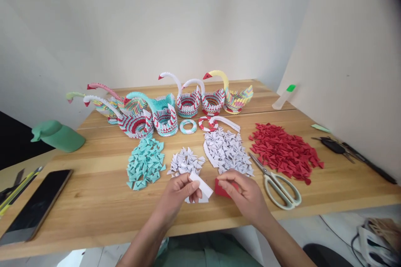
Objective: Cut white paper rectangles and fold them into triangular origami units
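A black phone (37, 204) lies far left on the wooden table (94, 200). Next comes a teal pile of paper bits (145, 162). The left hand (177, 194) pinches a white paper slip (202, 185) near the table's front edge. The right hand (242, 192) closes on a red paper piece (221, 190), mostly hidden, maybe folded. Scissors (278, 185) lie just right.

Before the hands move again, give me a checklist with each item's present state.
1. Left hand grips the white paper piece: ok.
2. Right hand grips the red paper piece: ok.
3. Scissors lie apart from both hands: ok.
4. White triangle pile separate from red triangle pile: ok.
5. Fold of the white paper piece finished: cannot tell.
6. Phone fully on the table: ok.
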`<state>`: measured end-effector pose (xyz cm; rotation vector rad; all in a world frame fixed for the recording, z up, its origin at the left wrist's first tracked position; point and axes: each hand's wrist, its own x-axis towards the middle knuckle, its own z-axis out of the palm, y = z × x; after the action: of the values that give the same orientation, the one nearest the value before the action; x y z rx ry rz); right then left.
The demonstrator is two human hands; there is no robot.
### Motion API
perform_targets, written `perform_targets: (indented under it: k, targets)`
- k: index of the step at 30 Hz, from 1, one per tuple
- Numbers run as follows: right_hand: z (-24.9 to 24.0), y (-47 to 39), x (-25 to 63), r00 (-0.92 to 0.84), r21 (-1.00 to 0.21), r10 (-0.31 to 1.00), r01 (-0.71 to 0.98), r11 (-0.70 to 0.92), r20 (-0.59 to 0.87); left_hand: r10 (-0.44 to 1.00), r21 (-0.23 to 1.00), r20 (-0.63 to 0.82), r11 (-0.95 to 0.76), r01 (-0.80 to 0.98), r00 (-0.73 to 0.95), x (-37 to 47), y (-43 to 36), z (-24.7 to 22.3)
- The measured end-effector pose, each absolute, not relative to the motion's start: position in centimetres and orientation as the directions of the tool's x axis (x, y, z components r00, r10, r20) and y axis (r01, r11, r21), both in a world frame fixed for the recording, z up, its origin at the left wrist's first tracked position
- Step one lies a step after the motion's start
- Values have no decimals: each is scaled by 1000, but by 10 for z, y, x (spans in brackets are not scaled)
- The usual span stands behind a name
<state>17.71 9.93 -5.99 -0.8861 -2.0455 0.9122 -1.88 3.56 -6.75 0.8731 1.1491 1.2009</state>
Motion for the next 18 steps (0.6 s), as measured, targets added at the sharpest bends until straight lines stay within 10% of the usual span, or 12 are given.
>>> perform_targets:
  k: [5,13,18]
  targets:
    - [-59,109,174,-678,-560,440,50,827,589,970,947,-238,244,-208,50,-12,37,-66]
    - [-63,107,174,-705,-376,423,234,897,570,970,995,-96,100,3,-225,-5,36,-70]
    - [-65,109,174,-658,-242,315,202,949,684,969,928,-244,223,-297,-35,-7,38,-71]
